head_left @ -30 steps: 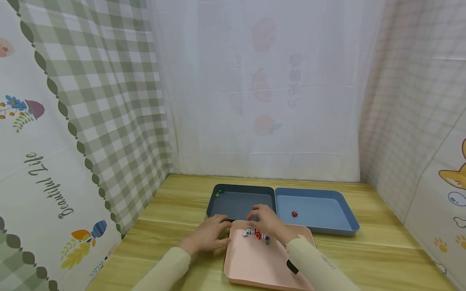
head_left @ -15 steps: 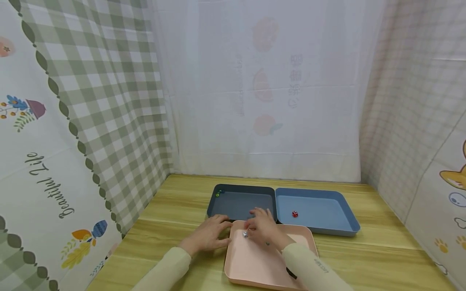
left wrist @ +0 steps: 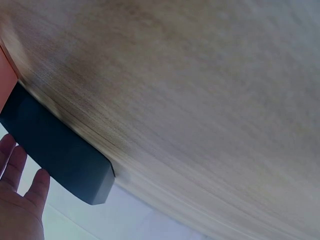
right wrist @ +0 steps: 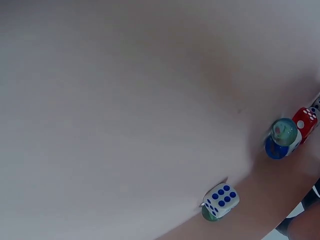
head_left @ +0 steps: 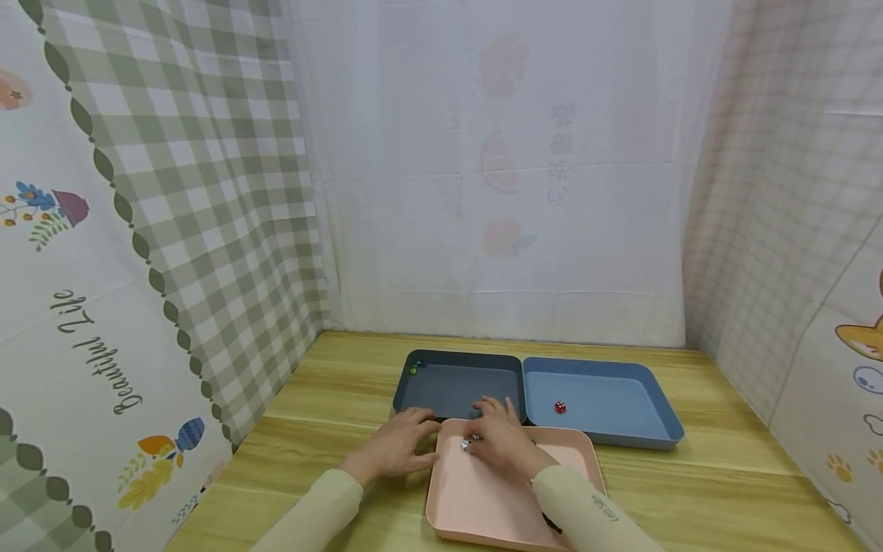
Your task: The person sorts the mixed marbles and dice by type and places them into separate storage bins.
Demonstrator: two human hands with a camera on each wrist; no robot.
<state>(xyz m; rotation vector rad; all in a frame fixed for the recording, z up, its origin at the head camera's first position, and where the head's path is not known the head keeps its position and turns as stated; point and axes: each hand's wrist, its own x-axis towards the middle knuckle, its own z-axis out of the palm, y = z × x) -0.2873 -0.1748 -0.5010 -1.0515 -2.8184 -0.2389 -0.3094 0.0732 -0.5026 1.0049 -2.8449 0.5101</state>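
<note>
My left hand [head_left: 396, 445] lies at the left edge of the pink tray [head_left: 469, 502], its fingers extended by the rim. In the left wrist view its fingertips show beside the dark tray's outer wall [left wrist: 60, 150]. My right hand [head_left: 507, 441] reaches down into the pink tray, over a cluster of dice, and hides most of them. White dice [head_left: 472, 441] peek out at its fingertips; whether it pinches one is hidden. The right wrist view shows a red die [right wrist: 304, 121], a clear greenish bead [right wrist: 284, 132], a blue round piece [right wrist: 276, 149] and a white die [right wrist: 222, 200].
Behind the pink tray stands a dark grey tray [head_left: 458, 391] with small green pieces [head_left: 415, 369] in its far left corner. To its right, a blue tray [head_left: 600, 395] holds one red die [head_left: 560, 407]. Curtains enclose the wooden table [head_left: 345, 383].
The right hand has lowered and shifted slightly left, covering dice that showed earlier. The left hand stays where it was.
</note>
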